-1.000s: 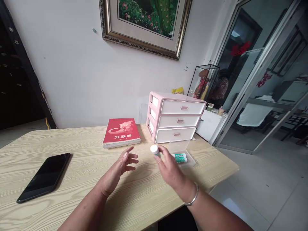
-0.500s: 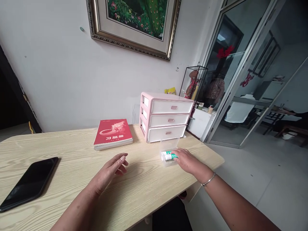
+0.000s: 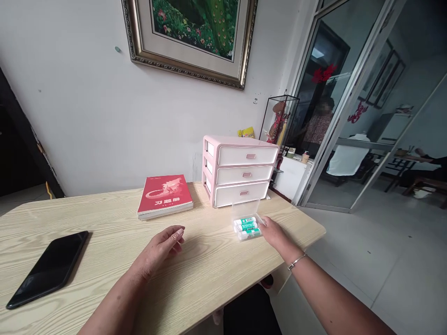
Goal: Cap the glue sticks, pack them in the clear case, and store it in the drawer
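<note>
A clear plastic box (image 3: 236, 236) stands on the table with its transparent lid (image 3: 246, 208) raised at the back. Inside lie three white tubes with green labels, among them a front tube (image 3: 249, 233); they look like glue sticks. My right hand (image 3: 274, 233) is at the box's right end, thumb and fingers closed around its side wall, fingertips partly hidden. My left hand (image 3: 164, 246) rests on the table left of the box, fingers loosely curled and apart, holding nothing.
Behind the box stands a pink and white three-drawer cabinet (image 3: 244, 174), drawers closed. A red book (image 3: 165, 194) lies beyond my left hand, and a black phone (image 3: 49, 270) at the left. The wooden table's (image 3: 209, 279) right edge is near my right forearm.
My right hand has moved off the tubes to the box's right side wall, and the third tube now shows at the front. My left hand has barely moved.
</note>
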Available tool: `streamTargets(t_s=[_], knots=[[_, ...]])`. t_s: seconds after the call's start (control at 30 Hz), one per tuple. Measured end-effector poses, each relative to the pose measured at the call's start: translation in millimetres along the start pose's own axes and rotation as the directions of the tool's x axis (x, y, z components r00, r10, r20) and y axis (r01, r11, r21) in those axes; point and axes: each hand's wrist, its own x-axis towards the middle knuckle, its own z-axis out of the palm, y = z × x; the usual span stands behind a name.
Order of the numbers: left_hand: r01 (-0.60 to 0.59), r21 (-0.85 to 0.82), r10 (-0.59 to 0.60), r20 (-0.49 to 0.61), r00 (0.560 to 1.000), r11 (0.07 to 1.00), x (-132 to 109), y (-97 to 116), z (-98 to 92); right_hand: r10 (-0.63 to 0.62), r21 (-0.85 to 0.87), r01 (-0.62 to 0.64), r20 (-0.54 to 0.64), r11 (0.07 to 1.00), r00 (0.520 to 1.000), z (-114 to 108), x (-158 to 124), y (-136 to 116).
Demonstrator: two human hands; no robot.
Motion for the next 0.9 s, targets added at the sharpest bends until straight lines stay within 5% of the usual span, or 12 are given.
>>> streamTargets(t_s=[0.13, 0.33, 0.6, 0.73, 0.9], knots=[[-0.015, 0.035, 0.017, -0.039, 0.999, 0.999, 1, -1, 0.0, 0.008, 0.031, -0.01, 0.074, 0.999, 0.997, 12, 0, -15], [-0.069, 0.133, 0.089, -0.154, 0.984, 0.989, 7, -8, -0.8, -0.16, 0.143, 0.141, 0.13, 0.98, 0.979, 45, -28, -77], [-0.127, 0.085, 0.141, -0.187, 0.972, 0.988, 14, -19, -3.4, -0.302, 0.268, 0.274, 0.07, 0.924, 0.951, 97, -49, -138], [-0.103, 0.063, 0.113, -0.199, 0.973, 0.993, 14, -20, -9.4, -0.288, 0.376, 0.27, -0.009, 0.886, 0.958, 99, -35, -148], [-0.061, 0.037, 0.065, -0.131, 0.989, 0.997, 7, -9, -20.7, -0.394, 0.646, 0.334, -0.056, 0.687, 0.918, 91, -11, -156]])
